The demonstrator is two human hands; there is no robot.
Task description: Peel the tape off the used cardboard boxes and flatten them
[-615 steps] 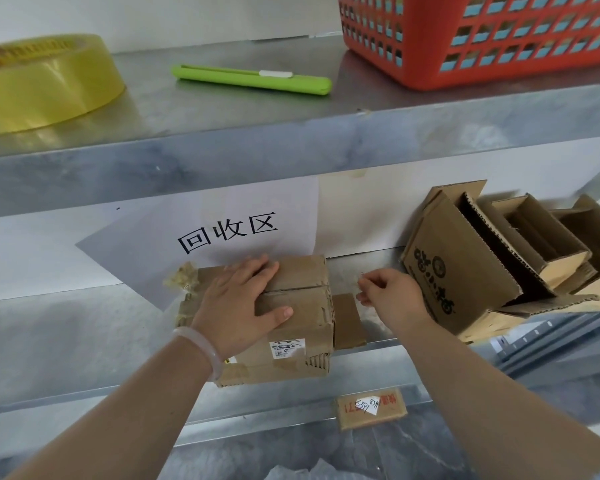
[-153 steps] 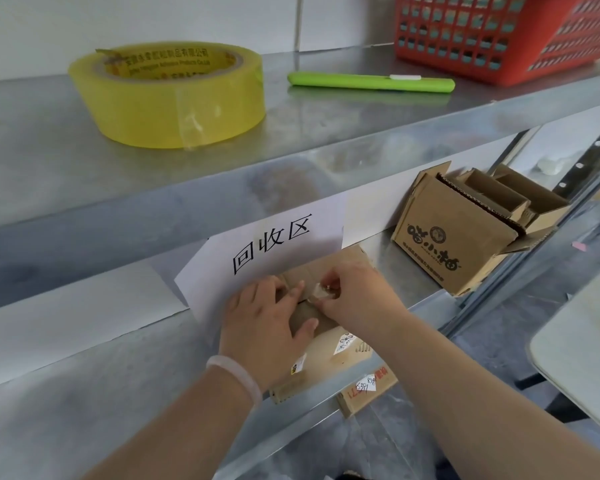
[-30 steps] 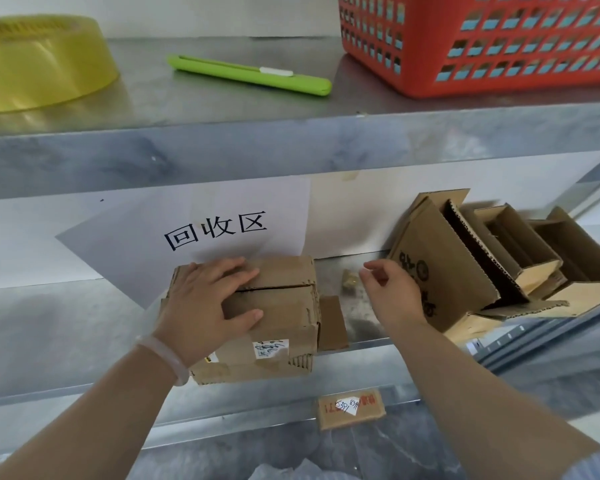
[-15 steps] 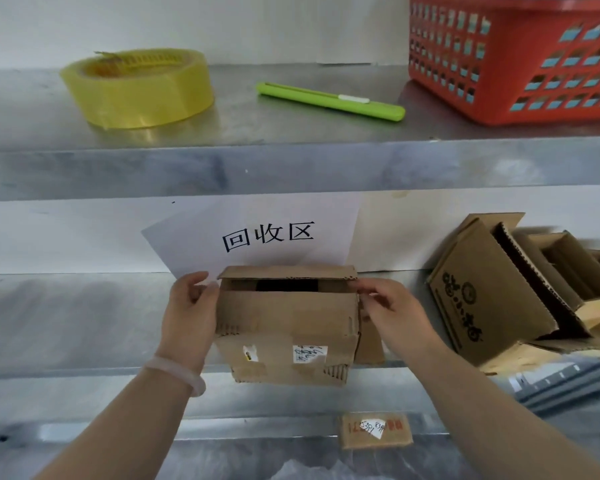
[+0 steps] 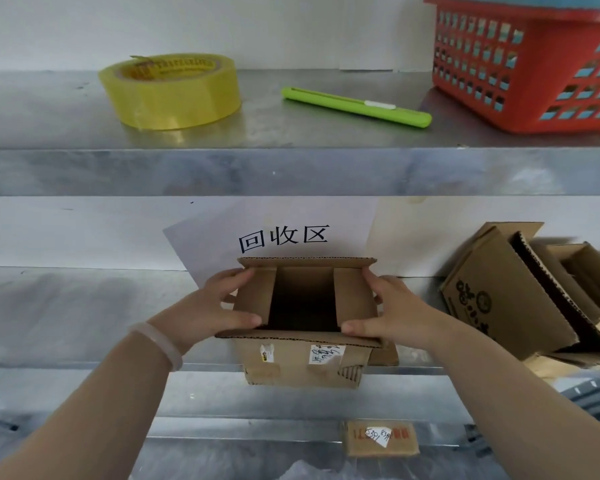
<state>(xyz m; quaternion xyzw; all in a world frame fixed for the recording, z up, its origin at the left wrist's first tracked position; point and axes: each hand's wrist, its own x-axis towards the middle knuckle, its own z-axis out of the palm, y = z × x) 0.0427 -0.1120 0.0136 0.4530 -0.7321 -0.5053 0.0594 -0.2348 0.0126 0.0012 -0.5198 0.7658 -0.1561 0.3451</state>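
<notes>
the cardboard box [image 5: 303, 306] is gaping wider on top than half a second ago. it is being held at the front edge of the shelf [image 5: 84, 313], squarely between the left hand [image 5: 215, 311] and right hand [image 5: 392, 315], each gripping one side, equally near.

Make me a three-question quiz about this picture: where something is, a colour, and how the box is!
1. The green cutter lies: A in a drawer; B on the top shelf beside the tape roll; C in a pocket.
2. The tape roll is: A blue; B white; C yellow.
3. The box that the left hand and right hand hold is: A open on top; B taped shut; C flattened.
B, it lies near the roll. C, plainly yellow. A, flaps spread, dark inside shows.
</notes>
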